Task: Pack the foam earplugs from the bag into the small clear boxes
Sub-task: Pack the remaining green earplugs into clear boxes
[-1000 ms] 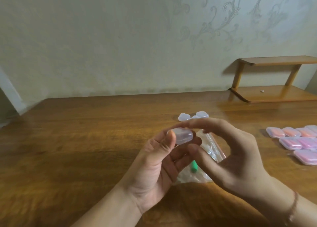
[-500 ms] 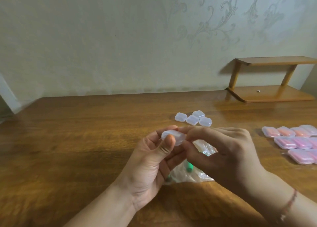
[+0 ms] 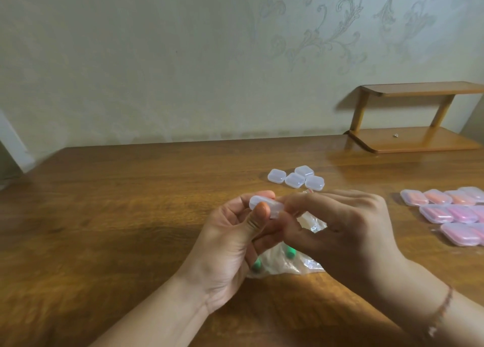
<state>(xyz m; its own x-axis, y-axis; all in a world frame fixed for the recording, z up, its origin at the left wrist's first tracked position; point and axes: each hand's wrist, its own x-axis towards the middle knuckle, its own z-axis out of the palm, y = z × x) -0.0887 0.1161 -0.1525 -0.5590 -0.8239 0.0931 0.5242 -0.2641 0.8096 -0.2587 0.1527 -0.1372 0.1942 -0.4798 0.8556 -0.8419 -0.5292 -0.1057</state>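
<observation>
At the centre of the frame, both hands meet on one small clear box [image 3: 264, 207]. The left hand [image 3: 230, 244] grips it with the thumb pressed on its near face and the fingers curled behind; the right hand [image 3: 348, 231] pinches its right end with curled fingertips. Beneath the hands lies the clear plastic bag [image 3: 296, 264] on the wooden table [image 3: 117, 215], with two green foam earplugs [image 3: 290, 252] showing through it. Four empty clear boxes [image 3: 296, 179] sit clustered just beyond the hands. At the right edge, filled boxes [image 3: 445, 210] holding orange and pink earplugs lie in rows. A wooden shelf [image 3: 416, 116] stands at upper right.
</observation>
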